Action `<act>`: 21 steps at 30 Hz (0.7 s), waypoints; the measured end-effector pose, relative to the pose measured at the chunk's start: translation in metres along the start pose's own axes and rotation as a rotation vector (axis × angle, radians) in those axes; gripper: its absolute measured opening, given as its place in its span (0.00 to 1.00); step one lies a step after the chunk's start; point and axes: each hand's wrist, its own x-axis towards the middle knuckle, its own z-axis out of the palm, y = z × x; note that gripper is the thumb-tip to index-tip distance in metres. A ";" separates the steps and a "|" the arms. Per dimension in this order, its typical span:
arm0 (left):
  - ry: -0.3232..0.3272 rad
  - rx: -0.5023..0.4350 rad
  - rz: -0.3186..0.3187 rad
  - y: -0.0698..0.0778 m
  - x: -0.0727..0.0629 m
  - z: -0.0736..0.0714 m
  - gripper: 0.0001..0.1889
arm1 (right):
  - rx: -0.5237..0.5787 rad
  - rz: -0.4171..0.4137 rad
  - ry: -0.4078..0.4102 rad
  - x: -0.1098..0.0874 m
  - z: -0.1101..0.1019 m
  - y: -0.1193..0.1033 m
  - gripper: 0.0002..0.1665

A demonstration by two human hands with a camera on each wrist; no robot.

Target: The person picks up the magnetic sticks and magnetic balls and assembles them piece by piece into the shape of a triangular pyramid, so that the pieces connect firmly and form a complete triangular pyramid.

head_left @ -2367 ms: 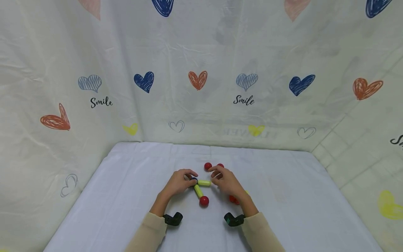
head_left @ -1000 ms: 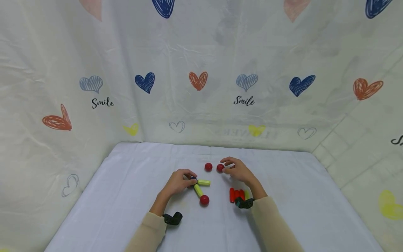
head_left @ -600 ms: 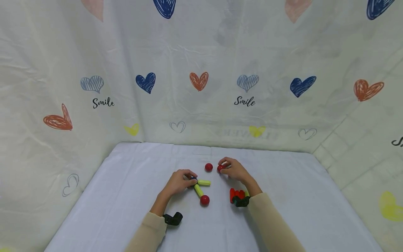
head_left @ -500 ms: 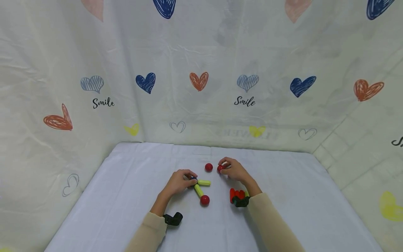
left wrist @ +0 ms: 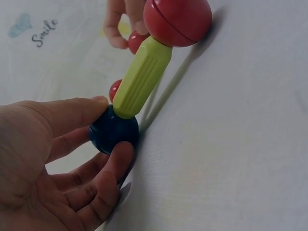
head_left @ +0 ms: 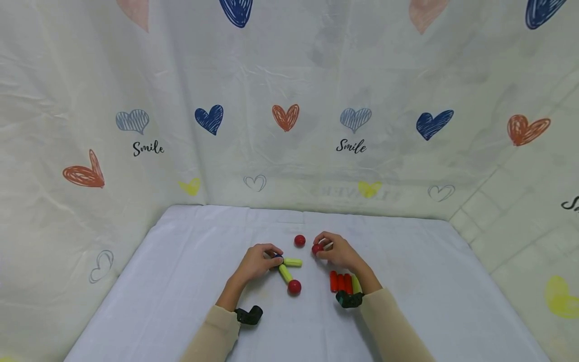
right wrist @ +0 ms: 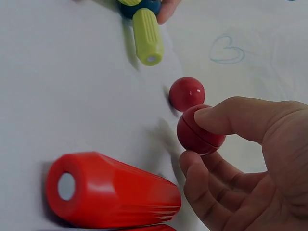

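Observation:
My left hand [head_left: 259,261] grips a dark blue ball [left wrist: 114,131] between thumb and fingers. Two yellow-green rods join that ball: one rod [head_left: 293,262] points right with a bare end, the other rod [left wrist: 143,77] runs toward me to a red ball [head_left: 294,287]. In the right wrist view, a red ball [right wrist: 197,132] with a seam line is pinched by the thumb and fingers of my right hand [head_left: 336,250], seemingly just above the table. Another red ball [head_left: 299,241] lies on the cloth to its left.
Several red rods [head_left: 341,282] lie side by side under my right forearm, with a yellow-green rod [head_left: 356,284] at their right. One red rod [right wrist: 115,190] shows a grey disc on its end. White cloth covers the table [head_left: 199,226]; a heart-printed curtain [head_left: 289,75] hangs behind.
My right hand moved from the yellow-green rod to the right-hand red ball, took hold of it, and has brought it slightly toward me. The left hand stays in place.

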 end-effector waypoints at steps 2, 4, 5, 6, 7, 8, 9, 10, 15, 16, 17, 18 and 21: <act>-0.003 -0.007 -0.001 0.000 0.000 0.000 0.10 | -0.003 -0.006 -0.012 -0.002 0.001 0.000 0.13; -0.007 -0.013 -0.001 0.000 0.000 0.000 0.10 | -0.006 -0.013 -0.022 -0.004 0.003 -0.001 0.13; -0.008 -0.015 0.000 -0.001 0.000 -0.001 0.10 | -0.005 -0.017 -0.027 -0.004 0.004 -0.002 0.14; -0.009 -0.014 0.000 -0.001 0.000 -0.001 0.10 | -0.007 -0.019 -0.032 -0.005 0.005 -0.002 0.14; -0.009 -0.013 0.001 -0.001 0.000 -0.001 0.10 | -0.008 -0.024 -0.035 -0.005 0.005 -0.003 0.14; -0.009 -0.012 0.002 -0.001 0.000 -0.001 0.10 | -0.007 -0.028 -0.041 -0.006 0.006 -0.004 0.14; -0.009 -0.009 0.003 -0.001 0.000 -0.001 0.10 | -0.008 -0.033 -0.045 -0.007 0.007 -0.005 0.14; -0.009 -0.007 0.005 -0.001 0.000 -0.001 0.10 | -0.011 -0.038 -0.050 -0.007 0.008 -0.006 0.14; -0.010 -0.011 0.011 -0.002 0.000 -0.001 0.10 | -0.032 -0.070 -0.084 -0.010 0.012 -0.009 0.14; -0.011 -0.014 0.010 -0.001 0.000 -0.001 0.10 | -0.036 -0.075 -0.091 -0.010 0.013 -0.010 0.13; -0.011 -0.016 0.010 -0.002 0.000 -0.001 0.10 | -0.039 -0.078 -0.096 -0.011 0.014 -0.011 0.13; -0.011 -0.019 0.010 -0.002 0.000 -0.001 0.10 | -0.041 -0.084 -0.100 -0.012 0.014 -0.011 0.13; -0.009 -0.021 0.013 -0.002 0.001 0.000 0.10 | -0.048 -0.099 -0.106 -0.013 0.017 -0.013 0.14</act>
